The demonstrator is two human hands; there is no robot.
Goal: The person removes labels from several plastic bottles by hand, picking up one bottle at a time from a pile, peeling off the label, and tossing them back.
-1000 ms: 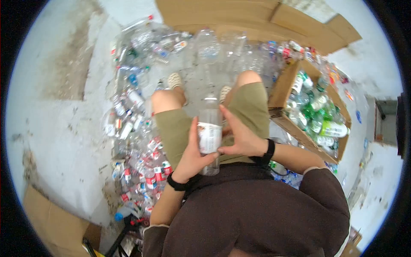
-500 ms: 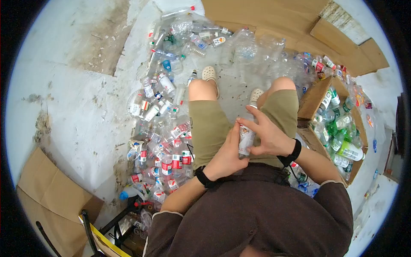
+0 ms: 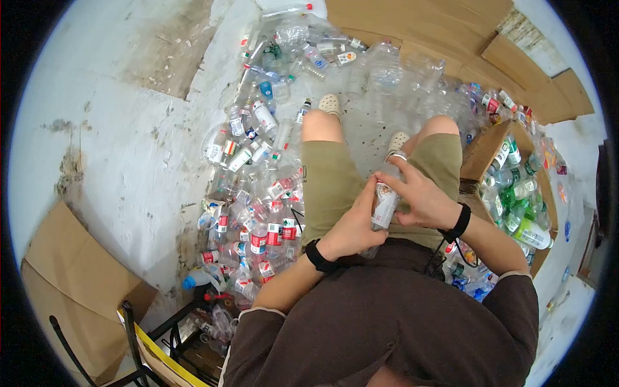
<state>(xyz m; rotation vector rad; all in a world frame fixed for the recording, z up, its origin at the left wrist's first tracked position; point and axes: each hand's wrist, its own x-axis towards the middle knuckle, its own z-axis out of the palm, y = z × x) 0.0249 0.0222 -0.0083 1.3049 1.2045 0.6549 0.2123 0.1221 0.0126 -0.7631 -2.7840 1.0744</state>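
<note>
Between both hands, above my lap, is a clear plastic bottle (image 3: 385, 208) with a whitish printed label. My left hand (image 3: 351, 229) is closed around its lower left side. My right hand (image 3: 422, 200) grips it from the right, with fingers over the upper part and the thumb near the label's lower edge. The bottle stands roughly along my line of sight, slightly tilted, and its ends are partly hidden by my fingers. Beyond it are my knees in khaki shorts (image 3: 332, 187).
Many plastic bottles (image 3: 258, 242) with red labels lie heaped on my left. Clear crushed bottles (image 3: 387, 74) spread ahead by a cardboard sheet (image 3: 425, 22). On the right a cardboard box (image 3: 493, 151) holds green and clear bottles (image 3: 525, 200). A black metal frame (image 3: 184, 322) stands lower left.
The whole view has shifted, so the surroundings appear a little to the right. Both hands still hold the bottle, which has turned slightly, its label at a changed angle.
</note>
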